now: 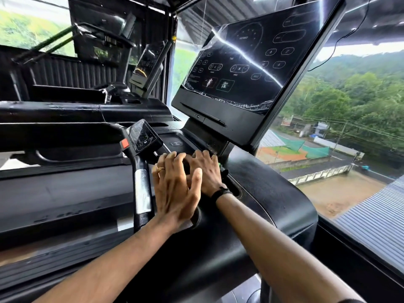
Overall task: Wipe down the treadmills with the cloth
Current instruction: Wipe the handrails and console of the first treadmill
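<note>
The treadmill console [262, 193] is black, with a big dark touchscreen [247, 62] still covered by torn plastic film. Both my hands are down on the console tray just below the screen. My right hand [207, 171], with a black wristband, has its fingers curled over a dark cloth [223, 169]; a small dark fold with a green spot sticks out at its right edge. My left hand [175, 189], wearing a gold ring, lies beside it with fingers spread and its thumb against the back of my right hand. Most of the cloth is hidden under my hands.
A handlebar post [142, 189] with a small control pad [143, 136] and a red button stands just left of my hands. A second treadmill [87, 110] with its own screen stands further left. A window on the right overlooks roofs, a road and trees.
</note>
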